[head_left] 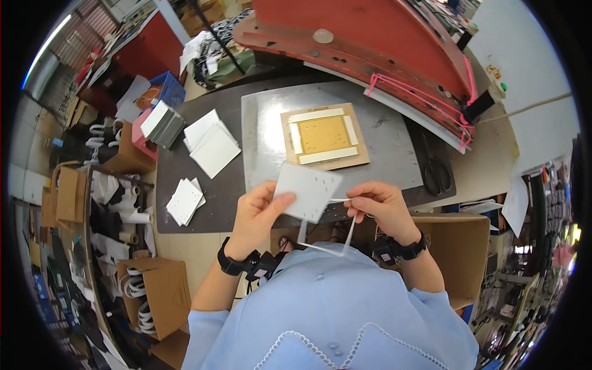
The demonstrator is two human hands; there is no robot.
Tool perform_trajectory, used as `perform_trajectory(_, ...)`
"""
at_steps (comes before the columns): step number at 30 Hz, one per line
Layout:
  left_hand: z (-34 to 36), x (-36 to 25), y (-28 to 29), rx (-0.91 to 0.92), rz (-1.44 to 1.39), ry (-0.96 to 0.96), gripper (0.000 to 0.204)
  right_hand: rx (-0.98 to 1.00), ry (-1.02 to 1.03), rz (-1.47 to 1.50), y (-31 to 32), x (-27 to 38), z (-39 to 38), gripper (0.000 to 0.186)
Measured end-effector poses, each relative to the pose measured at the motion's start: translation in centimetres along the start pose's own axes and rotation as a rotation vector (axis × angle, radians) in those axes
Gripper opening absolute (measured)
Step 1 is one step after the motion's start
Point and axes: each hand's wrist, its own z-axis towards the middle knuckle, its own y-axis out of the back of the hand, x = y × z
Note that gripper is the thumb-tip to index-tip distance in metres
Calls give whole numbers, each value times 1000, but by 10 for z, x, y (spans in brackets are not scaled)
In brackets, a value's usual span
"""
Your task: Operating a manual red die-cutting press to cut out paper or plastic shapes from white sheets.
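My left hand [259, 213] pinches a white square sheet [311, 191] with small dark holes or marks, tilted above the table's near edge. Pinched in the fingers of my right hand [379, 206] is a thin white frame-like strip [349, 234]. It hangs below the sheet's right corner, and part of it is hidden behind the sheet. Just beyond the sheet, a square board [361, 117] with a yellow middle and cream strips along its sides lies on a grey metal plate [262, 129].
A red machine [364, 37] with pink cord [425, 98] overhangs the far side. White square sheets [214, 151] and a smaller pile [185, 200] lie left, beside a thicker stack [163, 126]. Black scissors [436, 176] rest right. A cardboard box [450, 253] stands below the table's right end.
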Motion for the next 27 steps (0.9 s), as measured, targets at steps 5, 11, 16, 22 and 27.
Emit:
perform_trajectory(5, -10, -24, 48, -188, 49, -75, 22, -330, 171, -297, 21, -3, -16, 16)
perform_trajectory(11, -54, -47, 161, -279, 331, 187, 26, -478, 11, -523, 107, 21, -100, 15)
perform_trajectory(16, -47, -7, 212, -512, 1336, -125, 39, -450, 5, -1224, 175, -4, -152, 27)
perform_trajectory(22, 35, 39, 183, -771, 1406, 59, 65, -373, -68, -960, 88, 14, -104, 32)
perform_trajectory(27, 48, 53, 192, -790, 1245, 117, 53, -218, 202, -1035, 46, 15, -61, 28)
